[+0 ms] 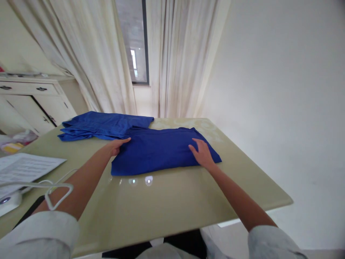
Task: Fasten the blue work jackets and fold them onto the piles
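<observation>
Touching the upper-left edge of the folded blue cloth point(157, 149) at mid-frame on the counter point(151, 208) with the left hand point(117, 145), too hidden to tell whether pinching, and resting the right hand point(202, 153), unclenched, on top near the right end, spanning a long axis running left to right.
</observation>
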A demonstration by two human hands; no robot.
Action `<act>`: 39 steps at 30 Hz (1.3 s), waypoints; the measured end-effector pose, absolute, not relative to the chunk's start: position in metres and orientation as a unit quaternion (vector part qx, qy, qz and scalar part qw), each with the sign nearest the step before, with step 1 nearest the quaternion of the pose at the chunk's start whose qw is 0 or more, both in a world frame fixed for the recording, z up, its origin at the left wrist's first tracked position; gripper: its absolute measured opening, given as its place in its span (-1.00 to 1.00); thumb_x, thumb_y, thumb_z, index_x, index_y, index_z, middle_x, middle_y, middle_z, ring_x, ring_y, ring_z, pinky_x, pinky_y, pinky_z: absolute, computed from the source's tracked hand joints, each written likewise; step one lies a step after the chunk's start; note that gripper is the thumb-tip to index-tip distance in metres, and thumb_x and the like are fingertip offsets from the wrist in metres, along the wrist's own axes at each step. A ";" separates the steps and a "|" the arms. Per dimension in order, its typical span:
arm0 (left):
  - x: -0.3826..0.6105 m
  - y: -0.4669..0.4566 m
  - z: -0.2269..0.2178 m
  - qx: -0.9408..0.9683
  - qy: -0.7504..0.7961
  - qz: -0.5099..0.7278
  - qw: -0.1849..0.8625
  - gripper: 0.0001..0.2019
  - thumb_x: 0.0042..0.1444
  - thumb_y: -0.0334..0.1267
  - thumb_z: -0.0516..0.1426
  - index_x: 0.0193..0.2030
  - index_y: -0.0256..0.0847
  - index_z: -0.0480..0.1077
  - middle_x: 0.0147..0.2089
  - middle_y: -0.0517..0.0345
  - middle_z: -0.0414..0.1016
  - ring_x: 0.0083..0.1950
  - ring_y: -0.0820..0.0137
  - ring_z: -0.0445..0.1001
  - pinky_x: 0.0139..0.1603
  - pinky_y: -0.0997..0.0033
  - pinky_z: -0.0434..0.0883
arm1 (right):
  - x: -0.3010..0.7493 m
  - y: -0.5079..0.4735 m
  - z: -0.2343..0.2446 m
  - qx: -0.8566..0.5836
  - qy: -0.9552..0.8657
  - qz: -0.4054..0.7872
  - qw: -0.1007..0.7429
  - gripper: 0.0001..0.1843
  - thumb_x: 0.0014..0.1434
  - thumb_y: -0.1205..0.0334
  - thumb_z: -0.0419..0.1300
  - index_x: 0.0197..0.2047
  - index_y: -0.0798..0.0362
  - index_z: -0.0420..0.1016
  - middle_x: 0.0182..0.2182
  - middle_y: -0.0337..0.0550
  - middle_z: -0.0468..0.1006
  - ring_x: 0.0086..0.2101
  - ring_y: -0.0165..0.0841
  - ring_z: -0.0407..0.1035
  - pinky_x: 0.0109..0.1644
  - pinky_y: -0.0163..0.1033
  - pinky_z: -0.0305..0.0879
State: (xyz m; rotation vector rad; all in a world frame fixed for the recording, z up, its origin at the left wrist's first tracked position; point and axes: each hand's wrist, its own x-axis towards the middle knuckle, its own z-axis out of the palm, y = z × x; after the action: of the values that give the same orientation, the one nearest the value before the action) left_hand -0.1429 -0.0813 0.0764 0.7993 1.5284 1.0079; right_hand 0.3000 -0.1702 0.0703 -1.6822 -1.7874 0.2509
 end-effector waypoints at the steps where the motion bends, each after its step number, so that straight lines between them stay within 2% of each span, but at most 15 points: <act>1: -0.141 -0.078 0.078 0.313 0.641 0.394 0.579 -0.53 -0.10 -0.15 0.53 -0.11 -0.34 0.55 -0.26 -0.14 0.69 -0.21 0.09 0.65 -0.08 0.01 0.64 | 0.287 -0.183 0.066 -0.604 -0.736 0.074 0.298 -0.36 0.39 -0.07 0.17 0.44 -0.02 0.29 0.42 0.06 0.32 0.39 -0.07 0.15 0.49 0.00 0.03; 3: -0.133 -0.074 0.080 0.296 0.640 0.362 0.610 -0.56 -0.11 -0.22 0.54 -0.13 -0.33 0.56 -0.29 -0.10 0.68 -0.24 0.12 0.65 -0.11 0.06 0.65 | 0.265 -0.206 0.057 -0.517 -0.831 0.030 0.203 -0.27 0.38 -0.04 0.22 0.53 -0.08 0.18 0.46 0.04 0.27 0.38 -0.06 0.18 0.45 0.02 0.08; 5: -0.120 -0.078 0.079 0.308 0.633 0.396 0.590 -0.54 -0.15 -0.27 0.54 -0.11 -0.32 0.56 -0.28 -0.06 0.69 -0.24 0.13 0.66 -0.10 0.07 0.65 | 0.257 -0.220 0.048 -0.476 -0.873 -0.005 0.101 -0.37 0.42 0.18 0.15 0.51 -0.09 0.24 0.35 0.05 0.42 0.28 -0.09 0.33 0.38 0.00 0.15; 9: -0.070 -0.139 0.059 0.321 0.627 0.461 0.540 -0.50 -0.07 -0.16 0.51 0.00 -0.23 0.55 -0.11 -0.09 0.70 -0.10 0.09 0.69 0.03 0.01 0.64 | 0.309 -0.215 0.050 -0.544 -0.838 -0.041 -0.002 -0.57 0.37 0.47 0.02 0.08 -0.04 0.63 -0.04 0.00 0.68 0.04 -0.13 0.49 0.24 -0.02 0.23; 12: -0.028 -0.221 0.040 0.461 0.531 0.416 0.576 -0.60 0.13 -0.01 0.37 0.05 -0.11 0.55 0.08 -0.06 0.67 0.14 0.10 0.63 0.18 0.09 0.58 | 0.384 -0.194 0.070 -0.635 -0.771 -0.043 0.010 -0.54 0.30 0.51 0.01 -0.04 -0.05 0.68 -0.03 -0.02 0.70 0.06 -0.11 0.50 0.30 0.03 0.21; 14: -0.012 -0.267 0.039 0.606 0.432 0.305 0.595 -0.48 0.02 0.01 0.43 0.11 -0.06 0.54 0.15 -0.01 0.64 0.16 0.08 0.60 0.16 0.13 0.57 | 0.424 -0.182 0.086 -0.680 -0.731 -0.055 0.021 -0.52 0.30 0.45 -0.02 0.01 -0.05 0.69 0.05 0.08 0.67 0.08 -0.01 0.51 0.26 0.17 0.27; 16: -0.009 -0.291 0.048 0.665 0.371 0.194 0.619 -0.54 0.13 0.11 0.34 0.07 -0.11 0.56 0.08 -0.01 0.66 0.03 0.16 0.64 0.02 0.21 0.58 | 0.440 -0.180 0.097 -0.712 -0.697 -0.066 0.058 -0.49 0.37 0.32 -0.07 0.13 -0.13 0.65 0.12 0.06 0.64 0.11 0.01 0.50 0.25 0.21 0.32; 18: -0.016 -0.292 0.060 0.696 0.364 0.141 0.603 -0.55 0.30 0.19 0.16 -0.12 -0.19 0.58 -0.16 0.03 0.66 -0.19 0.29 0.62 -0.18 0.34 0.52 | 0.427 -0.189 0.100 -0.723 -0.680 -0.056 0.107 -0.46 0.45 0.13 -0.14 0.25 -0.17 0.57 0.16 0.02 0.61 0.17 -0.03 0.47 0.31 0.14 0.33; 20: -0.028 -0.277 0.066 0.742 0.410 0.153 0.507 -0.49 0.37 0.20 0.05 -0.29 -0.20 0.53 -0.35 0.11 0.58 -0.34 0.37 0.52 -0.30 0.40 0.39 | 0.391 -0.208 0.091 -0.716 -0.686 -0.024 0.130 -0.37 0.48 -0.10 -0.17 0.37 -0.05 0.47 0.23 0.09 0.55 0.25 -0.02 0.41 0.39 0.09 0.27; 22: -0.038 -0.259 0.061 0.777 0.473 0.193 0.367 -0.52 0.39 0.15 0.03 -0.34 -0.18 0.48 -0.40 0.16 0.52 -0.37 0.37 0.44 -0.31 0.39 0.30 | 0.347 -0.230 0.074 -0.711 -0.695 0.010 0.109 -0.13 0.42 -0.37 -0.10 0.51 0.07 0.27 0.38 0.21 0.38 0.37 0.11 0.25 0.43 0.22 0.18; 24: -0.043 -0.247 0.047 0.784 0.511 0.222 0.273 -0.56 0.40 0.11 0.02 -0.34 -0.15 0.45 -0.40 0.16 0.50 -0.37 0.35 0.41 -0.30 0.36 0.27 | 0.311 -0.245 0.054 -0.715 -0.694 0.047 0.070 0.07 0.30 -0.55 -0.03 0.61 0.01 0.05 0.49 0.29 0.16 0.45 0.27 0.04 0.40 0.45 0.09; 26: -0.045 -0.243 0.031 0.784 0.521 0.240 0.239 -0.58 0.41 0.09 0.01 -0.34 -0.14 0.43 -0.38 0.15 0.50 -0.35 0.33 0.42 -0.28 0.35 0.28 | 0.296 -0.245 0.038 -0.712 -0.697 0.076 0.033 0.14 0.23 -0.61 0.03 0.63 -0.08 -0.01 0.53 0.33 0.04 0.47 0.37 -0.09 0.34 0.63 -0.01; 29: -0.045 -0.246 0.016 0.791 0.510 0.244 0.233 -0.58 0.44 0.08 -0.01 -0.30 -0.13 0.43 -0.34 0.13 0.51 -0.32 0.32 0.44 -0.24 0.34 0.31 | 0.316 -0.214 0.030 -0.698 -0.711 0.081 0.020 0.04 0.24 -0.53 0.12 0.59 -0.15 0.09 0.53 0.31 0.04 0.48 0.38 -0.10 0.32 0.70 -0.10; 34: -0.044 -0.247 0.016 0.804 0.490 0.234 0.242 -0.62 0.47 0.03 -0.02 -0.25 -0.14 0.44 -0.26 0.09 0.53 -0.25 0.31 0.47 -0.17 0.30 0.33 | 0.397 -0.122 0.047 -0.673 -0.735 0.071 0.046 -0.26 0.33 -0.15 0.21 0.50 -0.14 0.31 0.50 0.18 0.17 0.46 0.19 0.05 0.41 0.51 -0.03; 39: -0.043 -0.245 0.021 0.798 0.497 0.236 0.243 -0.63 0.48 0.01 -0.02 -0.24 -0.14 0.44 -0.25 0.09 0.54 -0.21 0.29 0.48 -0.14 0.29 0.32 | 0.428 -0.074 0.061 -0.679 -0.722 0.087 0.101 -0.39 0.18 -0.06 0.32 0.28 -0.17 0.53 0.36 0.07 0.43 0.34 0.15 0.28 0.36 0.48 0.10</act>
State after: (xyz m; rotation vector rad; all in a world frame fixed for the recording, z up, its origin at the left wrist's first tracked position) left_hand -0.0428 -0.2452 0.0206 2.1816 1.3590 0.6457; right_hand 0.4285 -0.0737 0.0607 -2.0053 -2.1347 0.2557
